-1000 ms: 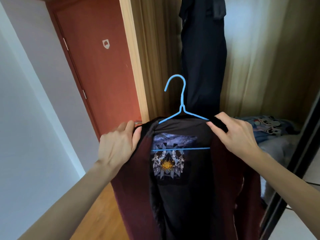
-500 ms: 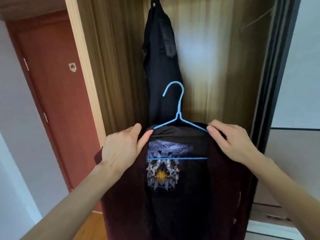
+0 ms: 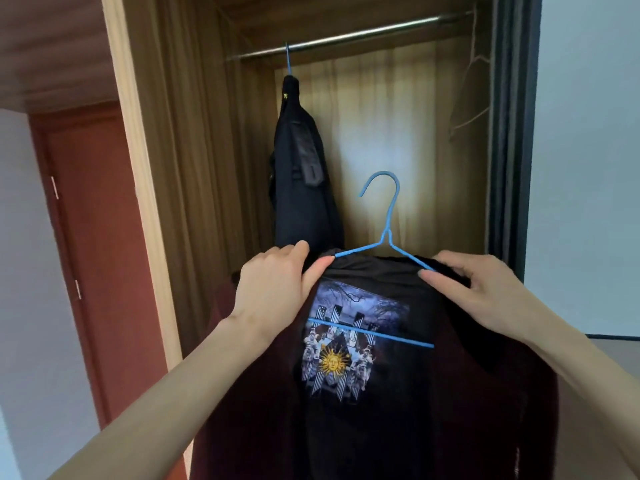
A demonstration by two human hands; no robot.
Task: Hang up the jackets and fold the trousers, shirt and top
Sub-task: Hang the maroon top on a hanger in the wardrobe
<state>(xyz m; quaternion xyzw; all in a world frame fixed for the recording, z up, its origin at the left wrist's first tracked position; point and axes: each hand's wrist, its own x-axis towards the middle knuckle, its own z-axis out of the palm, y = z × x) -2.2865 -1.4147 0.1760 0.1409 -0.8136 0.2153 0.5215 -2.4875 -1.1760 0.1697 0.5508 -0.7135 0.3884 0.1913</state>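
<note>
A dark maroon jacket with a black lining and a printed emblem hangs open on a blue wire hanger. I hold it up in front of the wardrobe. My left hand grips its left shoulder and my right hand grips its right shoulder, over the hanger's arms. The hanger's hook is free, well below the metal rail. A black jacket hangs from that rail on another blue hanger at the left.
The wardrobe's wooden frame stands at the left, with a red-brown door beyond it. A dark sliding-door edge bounds the right side. An empty pale wire hanger hangs at the rail's right end.
My view has swung up and to the right, so the rail now shows. Both hands have carried the maroon jacket toward the wardrobe opening, keeping their grip on its shoulders.
</note>
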